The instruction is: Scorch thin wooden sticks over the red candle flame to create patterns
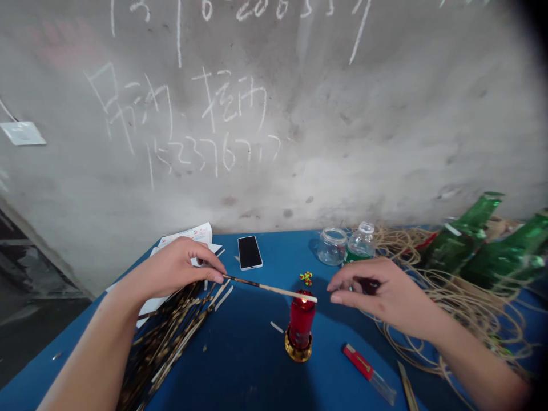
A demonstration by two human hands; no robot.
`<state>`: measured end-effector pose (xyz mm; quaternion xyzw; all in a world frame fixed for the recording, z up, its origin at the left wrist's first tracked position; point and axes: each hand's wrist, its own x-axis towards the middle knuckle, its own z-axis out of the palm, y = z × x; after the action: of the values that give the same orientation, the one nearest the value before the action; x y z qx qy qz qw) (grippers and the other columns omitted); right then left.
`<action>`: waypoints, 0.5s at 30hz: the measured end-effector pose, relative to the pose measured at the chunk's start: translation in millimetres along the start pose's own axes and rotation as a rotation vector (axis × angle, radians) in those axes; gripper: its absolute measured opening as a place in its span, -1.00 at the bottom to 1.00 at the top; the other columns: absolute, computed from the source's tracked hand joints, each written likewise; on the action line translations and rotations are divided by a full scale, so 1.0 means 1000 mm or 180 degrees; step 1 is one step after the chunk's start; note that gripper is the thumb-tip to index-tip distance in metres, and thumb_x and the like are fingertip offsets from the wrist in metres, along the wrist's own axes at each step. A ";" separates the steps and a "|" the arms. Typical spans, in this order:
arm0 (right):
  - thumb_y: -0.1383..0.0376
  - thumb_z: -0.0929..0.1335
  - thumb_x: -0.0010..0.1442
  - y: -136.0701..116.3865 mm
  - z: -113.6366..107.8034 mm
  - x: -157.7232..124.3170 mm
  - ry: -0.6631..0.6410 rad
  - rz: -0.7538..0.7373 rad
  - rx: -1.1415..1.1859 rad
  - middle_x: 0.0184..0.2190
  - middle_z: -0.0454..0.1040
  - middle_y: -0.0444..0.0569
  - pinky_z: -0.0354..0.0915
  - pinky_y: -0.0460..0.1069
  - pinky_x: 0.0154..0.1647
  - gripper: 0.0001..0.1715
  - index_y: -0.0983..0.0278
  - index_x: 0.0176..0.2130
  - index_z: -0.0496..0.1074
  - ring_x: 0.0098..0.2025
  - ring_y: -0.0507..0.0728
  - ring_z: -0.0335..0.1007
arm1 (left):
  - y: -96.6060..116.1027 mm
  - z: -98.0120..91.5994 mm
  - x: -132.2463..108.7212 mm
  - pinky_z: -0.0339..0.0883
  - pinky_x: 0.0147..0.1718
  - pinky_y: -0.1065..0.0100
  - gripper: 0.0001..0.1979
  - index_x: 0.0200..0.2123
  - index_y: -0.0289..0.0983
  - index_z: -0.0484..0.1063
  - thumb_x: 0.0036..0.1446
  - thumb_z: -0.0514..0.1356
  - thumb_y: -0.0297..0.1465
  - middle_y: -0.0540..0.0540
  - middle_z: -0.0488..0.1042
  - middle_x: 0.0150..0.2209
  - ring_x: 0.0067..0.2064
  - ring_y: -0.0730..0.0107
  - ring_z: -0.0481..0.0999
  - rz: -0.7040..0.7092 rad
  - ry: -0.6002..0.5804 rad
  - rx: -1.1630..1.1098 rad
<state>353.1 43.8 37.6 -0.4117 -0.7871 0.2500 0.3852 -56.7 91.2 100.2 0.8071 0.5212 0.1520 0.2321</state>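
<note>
While our left grip [171, 271] closes on a thin scorched bamboo strip [269, 288], thumb and fingertips pinching it, the strip's pale far end reaches just above the lit red candle [301, 322], our landmark here. Our right grip [385, 294] stands half open just beyond the candle, its curved fingers [342, 288] near the strip's tip but apart from it; a dark patch by those fingers is too unclear to name. Left of the candle, on the blue table [55, 377], lies a heap of charred strips [171, 337], with printed paper [188, 235] behind it, its small text unreadable. Behind the candle sit a black phone [250, 252], a glass jar [331, 246] and a clear plastic bottle [361, 242] with a green label. Right of it spread coiled rattan [471, 302] and green glass bottles [471, 245]; nearer us lies a red utility knife [357, 361], no brand legible. Above the candle, chalk on the concrete wall [299, 171] shows Chinese characters and a long number beginning 15233.
</note>
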 end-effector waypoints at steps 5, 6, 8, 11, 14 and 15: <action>0.03 0.61 0.30 0.002 0.000 0.000 -0.0025 0.0022 -0.0009 -0.58 0.50 -0.18 0.14 -0.01 -0.53 -0.81 0.05 -0.28 0.77 -0.54 0.01 0.27 | -0.005 0.000 0.000 0.39 -0.11 0.26 -0.86 -0.25 0.16 0.81 0.20 0.46 -0.02 0.14 0.76 -0.19 -0.11 0.25 0.69 0.0023 -0.0011 0.0009; 0.04 0.61 0.30 0.002 0.000 0.001 -0.0026 0.0030 -0.0008 -0.58 0.50 -0.17 0.14 -0.01 -0.53 -0.82 0.05 -0.27 0.77 -0.54 0.01 0.27 | -0.006 0.000 0.000 0.39 -0.12 0.26 -0.86 -0.25 0.16 0.81 0.20 0.46 -0.01 0.13 0.76 -0.20 -0.12 0.25 0.69 0.0018 -0.0010 0.0003; 0.04 0.61 0.30 0.002 0.000 0.001 -0.0031 0.0044 -0.0005 -0.58 0.50 -0.17 0.15 -0.01 -0.53 -0.83 0.05 -0.27 0.78 -0.54 0.02 0.28 | -0.008 -0.001 0.000 0.40 -0.12 0.25 -0.85 -0.25 0.16 0.81 0.19 0.47 0.00 0.13 0.76 -0.20 -0.12 0.24 0.69 0.0014 -0.0008 -0.0005; 0.05 0.60 0.31 0.002 0.000 0.002 -0.0030 0.0039 -0.0007 -0.59 0.48 -0.18 0.14 0.00 -0.53 -0.83 0.05 -0.27 0.77 -0.55 0.01 0.26 | -0.009 -0.001 0.001 0.41 -0.11 0.25 -0.85 -0.25 0.16 0.81 0.20 0.47 0.00 0.13 0.76 -0.19 -0.11 0.24 0.69 0.0038 -0.0002 0.0005; 0.04 0.60 0.31 0.001 -0.001 0.001 -0.0021 0.0002 -0.0011 -0.60 0.47 -0.18 0.14 0.00 -0.53 -0.81 0.05 -0.27 0.77 -0.55 0.01 0.24 | -0.008 -0.002 0.001 0.42 -0.10 0.24 -0.86 -0.26 0.16 0.81 0.20 0.47 -0.02 0.13 0.77 -0.19 -0.11 0.24 0.70 0.0030 0.0000 0.0021; 0.03 0.60 0.31 0.001 -0.001 0.000 -0.0016 -0.0002 -0.0021 -0.60 0.47 -0.18 0.14 0.00 -0.53 -0.80 0.05 -0.27 0.77 -0.55 0.02 0.24 | -0.008 -0.002 0.000 0.42 -0.10 0.24 -0.86 -0.26 0.15 0.81 0.20 0.47 -0.02 0.13 0.77 -0.19 -0.11 0.23 0.70 0.0025 -0.0003 0.0022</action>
<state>353.7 44.5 37.8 -0.4121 -0.7891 0.2483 0.3820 -63.8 94.9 97.6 0.8099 0.5185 0.1508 0.2290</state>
